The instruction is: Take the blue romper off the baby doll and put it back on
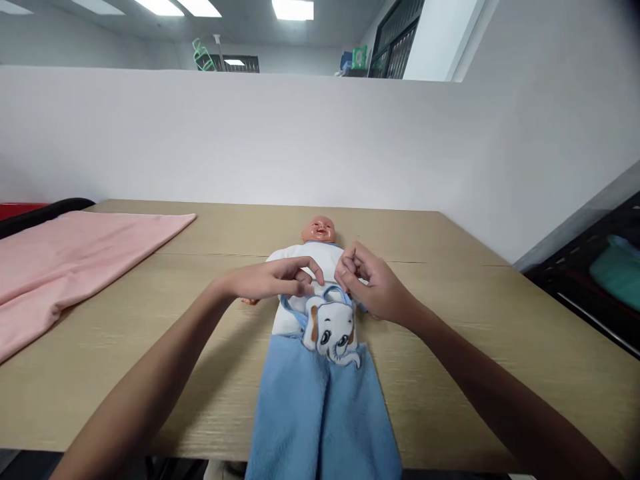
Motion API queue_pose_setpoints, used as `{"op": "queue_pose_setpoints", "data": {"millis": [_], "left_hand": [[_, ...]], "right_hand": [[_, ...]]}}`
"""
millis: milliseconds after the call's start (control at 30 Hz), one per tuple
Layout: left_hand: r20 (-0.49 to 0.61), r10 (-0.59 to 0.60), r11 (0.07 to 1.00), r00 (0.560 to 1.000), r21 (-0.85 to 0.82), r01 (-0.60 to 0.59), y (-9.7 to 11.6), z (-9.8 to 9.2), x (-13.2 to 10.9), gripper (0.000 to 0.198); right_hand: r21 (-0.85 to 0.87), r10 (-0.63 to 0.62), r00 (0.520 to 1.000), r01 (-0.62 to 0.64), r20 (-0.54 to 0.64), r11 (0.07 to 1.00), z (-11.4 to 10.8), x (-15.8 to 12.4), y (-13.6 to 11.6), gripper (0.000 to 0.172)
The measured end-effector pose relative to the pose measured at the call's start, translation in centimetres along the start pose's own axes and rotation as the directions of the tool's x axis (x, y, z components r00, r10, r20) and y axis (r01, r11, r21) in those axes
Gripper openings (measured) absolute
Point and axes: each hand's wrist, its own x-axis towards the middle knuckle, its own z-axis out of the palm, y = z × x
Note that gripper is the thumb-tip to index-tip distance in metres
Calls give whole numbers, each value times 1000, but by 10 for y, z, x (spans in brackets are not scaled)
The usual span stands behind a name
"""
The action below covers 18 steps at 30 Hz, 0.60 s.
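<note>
A baby doll (pixel 320 230) lies on its back, head away from me, in a white top (pixel 287 253) with blue trim at the neck. Over its lower body spreads a fuzzy blue cloth piece (pixel 295 400) with a white elephant patch (pixel 333 330). Blue-edged strips and a small loop (pixel 336 291) show at the top of the patch. My left hand (pixel 285 277) hovers above the doll's chest, index finger and thumb slightly apart, nothing visible between them. Opposite it, my right hand (pixel 367 283) is closed in a pinch beside the loop; what its fingers hold is hidden.
A pink cloth (pixel 90 260) covers the left side of the wooden table (pixel 440 373). Behind the table rises a white partition (pixel 280 140). At the right stands a dark rack (pixel 575 280) with a green cloth item (pixel 617 270) in it.
</note>
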Motion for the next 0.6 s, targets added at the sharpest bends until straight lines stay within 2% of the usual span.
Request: {"op": "queue_pose_setpoints", "data": {"millis": [100,200,233,300,333,367,400,500,600], "left_hand": [[38,-44,981,998,192,36,10,-6,5,46],[-2,-16,953,1000,304,16,14,-7,6,36],[-7,-12,952,1000,304,13,14,-8,5,34],[-4,-26,960,1000,277,27,14,-11,2,35],[-7,-38,964,999,263,39,13,-12,0,36],[-15,-48,966,999,254,50,13,-14,-2,37],[-25,-50,965,998,256,55,14,-15,-3,38],[15,-36,944,999,328,29,15,-15,-7,39],[93,-10,920,996,390,-27,15,-10,-7,42]], "right_hand": [[94,64,998,-63,-9,994,-2,10,13,30],[104,76,980,-96,185,990,-8,11,25,26],[73,64,956,-89,287,993,-10,10,27,30],[-25,58,869,-53,491,998,-12,7,28,43],[-84,69,827,-26,559,996,-12,6,28,44],[-139,74,804,11,590,990,-11,5,26,41],[-179,65,804,52,591,982,-10,4,23,38],[-191,-52,887,155,459,969,-6,4,10,40],[-110,-100,948,139,303,984,-6,5,-3,27]]}}
